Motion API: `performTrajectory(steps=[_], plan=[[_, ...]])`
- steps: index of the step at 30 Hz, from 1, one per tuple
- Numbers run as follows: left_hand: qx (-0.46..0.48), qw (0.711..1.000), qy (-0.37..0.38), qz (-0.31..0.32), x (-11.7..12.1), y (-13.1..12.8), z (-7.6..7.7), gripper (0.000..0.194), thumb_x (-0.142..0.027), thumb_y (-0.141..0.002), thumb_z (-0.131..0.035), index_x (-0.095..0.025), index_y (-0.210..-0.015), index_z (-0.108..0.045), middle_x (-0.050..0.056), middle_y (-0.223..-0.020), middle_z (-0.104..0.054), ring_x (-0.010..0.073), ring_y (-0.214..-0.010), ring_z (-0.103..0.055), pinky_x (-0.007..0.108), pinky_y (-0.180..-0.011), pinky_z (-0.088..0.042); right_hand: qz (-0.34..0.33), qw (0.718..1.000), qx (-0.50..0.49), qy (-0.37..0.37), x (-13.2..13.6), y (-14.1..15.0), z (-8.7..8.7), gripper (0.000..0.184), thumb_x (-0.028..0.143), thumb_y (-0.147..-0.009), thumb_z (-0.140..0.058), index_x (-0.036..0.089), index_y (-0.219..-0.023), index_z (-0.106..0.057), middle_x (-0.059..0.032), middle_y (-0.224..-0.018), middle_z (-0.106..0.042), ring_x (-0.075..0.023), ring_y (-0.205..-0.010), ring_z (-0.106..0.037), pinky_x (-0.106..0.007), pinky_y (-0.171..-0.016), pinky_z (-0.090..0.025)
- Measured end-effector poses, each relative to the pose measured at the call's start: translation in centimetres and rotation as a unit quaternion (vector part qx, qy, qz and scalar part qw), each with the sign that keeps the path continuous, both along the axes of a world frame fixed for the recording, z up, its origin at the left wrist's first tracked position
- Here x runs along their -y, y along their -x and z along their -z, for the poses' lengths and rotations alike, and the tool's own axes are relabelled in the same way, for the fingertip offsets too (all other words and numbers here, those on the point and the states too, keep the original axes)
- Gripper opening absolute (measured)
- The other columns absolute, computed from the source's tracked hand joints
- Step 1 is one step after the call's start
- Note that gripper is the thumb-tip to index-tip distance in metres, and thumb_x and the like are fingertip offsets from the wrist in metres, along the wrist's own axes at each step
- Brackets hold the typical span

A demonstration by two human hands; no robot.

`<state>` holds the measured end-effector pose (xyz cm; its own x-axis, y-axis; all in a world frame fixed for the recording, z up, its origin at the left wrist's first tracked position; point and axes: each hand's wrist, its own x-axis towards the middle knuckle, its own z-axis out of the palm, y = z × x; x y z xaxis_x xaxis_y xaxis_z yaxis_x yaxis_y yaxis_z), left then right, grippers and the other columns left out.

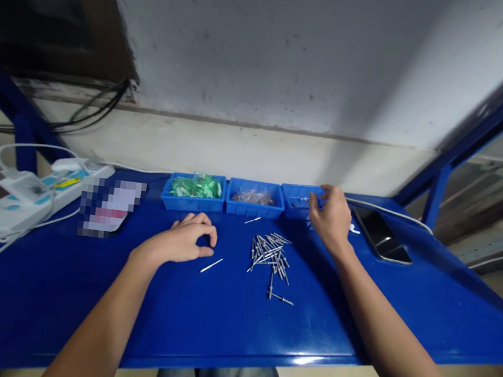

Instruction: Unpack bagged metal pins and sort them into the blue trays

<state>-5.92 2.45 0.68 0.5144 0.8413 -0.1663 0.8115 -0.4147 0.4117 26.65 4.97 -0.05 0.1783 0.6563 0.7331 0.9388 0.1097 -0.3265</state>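
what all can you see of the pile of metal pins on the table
The pile of metal pins is a loose, criss-crossed heap of thin, silvery, metallic-looking pieces, some with thicker collars. It lies on the blue table, a few pins trailing toward the near edge. Neither the left hand nor the right hand touches it.

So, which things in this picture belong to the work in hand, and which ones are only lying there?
Seem to belong:
pile of metal pins
loose pin beside the left hand
right bin, at the right hand
left bin and middle bin, perhaps

Seem just lying there:
black phone
partly blurred phone
power strip
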Motion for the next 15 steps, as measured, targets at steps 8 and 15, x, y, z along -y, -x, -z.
performTrajectory(steps=[8, 15], plan=[[-0.001, 1.000, 0.010, 0.026, 1.5, -1.1, -0.8, 0.030, -0.048, -0.064, -0.068, -0.026, -0.083, -0.060, 0.002, -0.095, -0.054, 0.0261, -0.098, -0.047, 0.038, -0.086, -0.034, -0.198, 0.979, 0.028, 0.039, 2.1, 4.9, 0.6, 0.023, 0.030, -0.087, -0.045, 0.018, -0.104, -0.055, -0.0099, -0.089, -0.057, -0.0226, -0.083, -0.055, -0.037, -0.075, -0.046], [-0.019, 0.999, -0.030, 0.013, 1.2, -1.3, 0.8, 0.015, -0.019, -0.081, -0.045, -0.022, -0.074, -0.057, 0.003, -0.085, -0.054, 0.0241, -0.090, -0.047, 0.038, -0.080, -0.035, -0.265, 0.960, 0.041, 0.083, 3.2, 6.1, 1.1, 0.019, 0.029, -0.088, -0.045, 0.018, -0.099, -0.057, -0.0096, -0.090, -0.057, -0.0229, -0.088, -0.055, -0.037, -0.078, -0.046]])
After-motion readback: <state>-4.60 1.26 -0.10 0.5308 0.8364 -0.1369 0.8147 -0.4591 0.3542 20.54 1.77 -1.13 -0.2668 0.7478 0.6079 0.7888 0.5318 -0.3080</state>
